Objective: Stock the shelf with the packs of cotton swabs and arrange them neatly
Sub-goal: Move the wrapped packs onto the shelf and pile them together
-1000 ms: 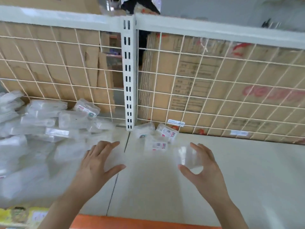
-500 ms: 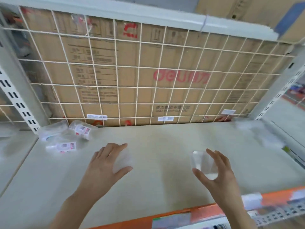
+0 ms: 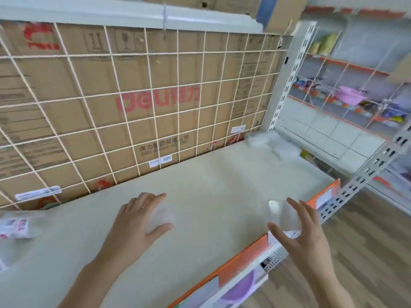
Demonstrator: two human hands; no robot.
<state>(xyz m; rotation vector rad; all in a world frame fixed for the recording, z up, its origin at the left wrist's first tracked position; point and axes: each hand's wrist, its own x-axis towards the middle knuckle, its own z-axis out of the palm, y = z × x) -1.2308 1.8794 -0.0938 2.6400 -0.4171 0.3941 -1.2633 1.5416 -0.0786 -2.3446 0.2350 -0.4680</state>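
Each hand carries a clear plastic pack of cotton swabs above the beige shelf (image 3: pixel 211 192). My left hand (image 3: pixel 138 221) holds one pack (image 3: pixel 161 215) between fingers and thumb, over the shelf's middle. My right hand (image 3: pixel 300 232) grips a second pack (image 3: pixel 282 215) above the shelf's orange front edge. A few more packs (image 3: pixel 15 225) with red-and-white labels lie at the far left. Blurred clear packs (image 3: pixel 269 143) sit in the back right corner.
A white wire grid (image 3: pixel 133 103) backs the shelf, with cardboard boxes behind it. The orange price strip (image 3: pixel 244 254) runs along the front edge. A white slotted upright (image 3: pixel 287 85) stands at the right, and beyond it another shelf unit holds mixed goods over wood flooring.
My view has swung right along the shelf, away from the big pile of packs at the left. Both hands moved right with it, each still holding a pack.
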